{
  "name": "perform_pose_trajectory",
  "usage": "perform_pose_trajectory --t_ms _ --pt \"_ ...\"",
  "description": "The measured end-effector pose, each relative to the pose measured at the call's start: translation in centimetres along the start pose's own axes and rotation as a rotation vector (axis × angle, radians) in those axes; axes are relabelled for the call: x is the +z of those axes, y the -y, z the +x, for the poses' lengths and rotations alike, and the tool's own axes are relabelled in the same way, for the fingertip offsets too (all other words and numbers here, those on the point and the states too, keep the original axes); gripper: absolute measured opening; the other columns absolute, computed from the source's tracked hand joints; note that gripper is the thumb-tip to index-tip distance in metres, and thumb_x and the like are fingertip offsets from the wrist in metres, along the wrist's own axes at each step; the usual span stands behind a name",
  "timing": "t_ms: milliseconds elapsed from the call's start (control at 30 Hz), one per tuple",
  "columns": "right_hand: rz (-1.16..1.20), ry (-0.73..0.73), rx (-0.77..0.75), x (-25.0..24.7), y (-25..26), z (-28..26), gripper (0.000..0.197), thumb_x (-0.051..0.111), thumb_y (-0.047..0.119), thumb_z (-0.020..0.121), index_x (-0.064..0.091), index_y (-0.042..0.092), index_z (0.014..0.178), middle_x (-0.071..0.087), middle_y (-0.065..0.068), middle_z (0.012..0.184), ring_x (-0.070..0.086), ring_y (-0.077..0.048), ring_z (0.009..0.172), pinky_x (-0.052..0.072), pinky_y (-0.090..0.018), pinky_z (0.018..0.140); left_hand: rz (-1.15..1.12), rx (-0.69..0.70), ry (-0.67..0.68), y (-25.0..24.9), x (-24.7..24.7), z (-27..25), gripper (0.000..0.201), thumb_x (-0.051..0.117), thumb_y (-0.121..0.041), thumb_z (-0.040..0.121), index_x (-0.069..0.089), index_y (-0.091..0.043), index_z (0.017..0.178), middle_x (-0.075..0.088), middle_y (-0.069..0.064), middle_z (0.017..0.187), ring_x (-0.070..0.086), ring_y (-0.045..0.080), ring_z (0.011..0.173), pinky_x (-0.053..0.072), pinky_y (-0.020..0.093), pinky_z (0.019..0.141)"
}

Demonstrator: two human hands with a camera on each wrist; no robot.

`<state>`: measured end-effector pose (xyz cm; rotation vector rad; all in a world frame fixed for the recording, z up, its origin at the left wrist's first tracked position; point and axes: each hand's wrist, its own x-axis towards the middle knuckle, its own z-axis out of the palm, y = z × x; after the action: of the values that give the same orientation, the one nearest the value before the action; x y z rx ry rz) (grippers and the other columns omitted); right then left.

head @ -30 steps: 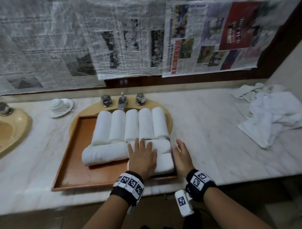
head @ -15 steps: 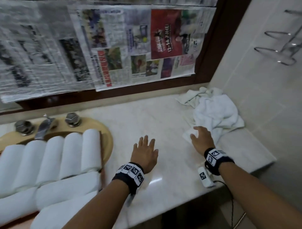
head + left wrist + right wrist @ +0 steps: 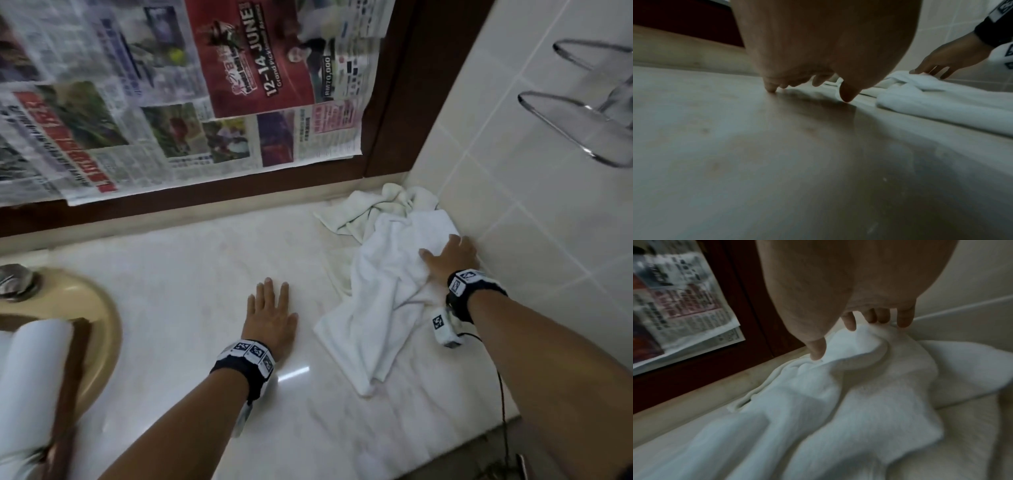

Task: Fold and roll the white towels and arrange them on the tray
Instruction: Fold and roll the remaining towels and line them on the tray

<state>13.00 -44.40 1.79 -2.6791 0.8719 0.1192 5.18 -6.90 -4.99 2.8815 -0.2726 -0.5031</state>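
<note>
Lay crumpled in a loose heap of white towels [image 3: 387, 274] at about 2 o'clock on the marble surface [image 3: 191, 260], pushed up against the tiled wall [image 3: 534, 192] in the corner. Rested on the top towel near the wall: right hand [image 3: 450, 255], fingers [image 3: 904, 319] spread and bent down into the cloth, thumb pressing a fold; cannot tell whether actually gripping or only pressing. Lay flat at 6 o'clock, just left of the heap: left hand [image 3: 270, 315], fingers straight and relaxed, holding nothing, fingertips [image 3: 770, 88] touching the surface. Showed at 9 o'clock, well apart from the heap: rolled towel [image 3: 30, 377] on a wooden tray [image 3: 73, 370], over a yellow basin [image 3: 99, 329]. Hung at 11 o'clock above: newspaper sheets [image 3: 178, 102] on a dark frame
</note>
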Motion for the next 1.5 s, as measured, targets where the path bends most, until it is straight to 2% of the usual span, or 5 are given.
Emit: perform_pose_trajectory --t_ms 700,1000,1167,1300,1500 --pt "0.069 -0.271 -0.656 -1.5 7.5 -9.7 0.023 0.040 0.033 0.104 0.048 0.011 0.104 0.061 -0.013 0.092 0.060 -0.037 0.075 0.047 -0.042 0.059 -0.035 -0.061 0.020 -0.9 0.1 1.0 0.067 0.021 -0.050 0.104 0.002 -0.018 0.161 -0.015 0.021 0.165 -0.014 0.038 0.153 -0.004 0.053 0.124" --pt "0.282 0.167 -0.921 3.3 14.2 -29.3 0.062 0.057 0.004 0.091 0.038 0.021 0.148 0.044 -0.005 0.123 0.049 -0.021 0.103 0.039 -0.024 0.082 -1.417 -0.320 -0.193 5.5 -10.4 -9.7 0.063 0.020 -0.067 0.101 0.060 -0.027 0.127 0.071 0.006 0.112 0.070 0.030 0.100 0.056 0.052 0.087" --pt "0.073 0.786 -0.762 10.0 15.3 -36.0 0.080 0.048 0.017 0.095 0.001 0.022 0.159 0.023 -0.007 0.155 0.020 -0.033 0.145 0.021 -0.043 0.120 -0.868 -0.217 -0.111 10.9 -8.4 -15.9 0.061 0.055 -0.074 0.082 0.061 -0.031 0.126 0.059 -0.001 0.130 0.057 0.014 0.115 0.045 0.033 0.097" --pt "0.337 0.755 -0.669 10.6 15.9 -36.5 0.051 0.069 0.019 0.088 0.050 0.021 0.136 0.060 0.003 0.125 0.058 -0.015 0.117 0.046 -0.013 0.090 -0.415 -0.064 0.071 12.8 -5.5 -18.4 0.069 0.062 -0.068 0.083 0.051 -0.034 0.142 0.032 -0.002 0.158 0.028 0.019 0.146 0.024 0.042 0.119" --pt "0.273 0.795 -0.849 6.6 16.9 -35.0 0.056 0.085 0.025 0.071 0.061 0.040 0.119 0.065 0.012 0.099 0.061 -0.003 0.092 0.050 -0.025 0.085 -0.121 0.167 -0.150 14.7 -4.4 -18.7 0.031 0.063 -0.034 0.092 0.066 -0.023 0.121 0.047 0.005 0.149 0.034 0.029 0.143 0.034 0.051 0.108"
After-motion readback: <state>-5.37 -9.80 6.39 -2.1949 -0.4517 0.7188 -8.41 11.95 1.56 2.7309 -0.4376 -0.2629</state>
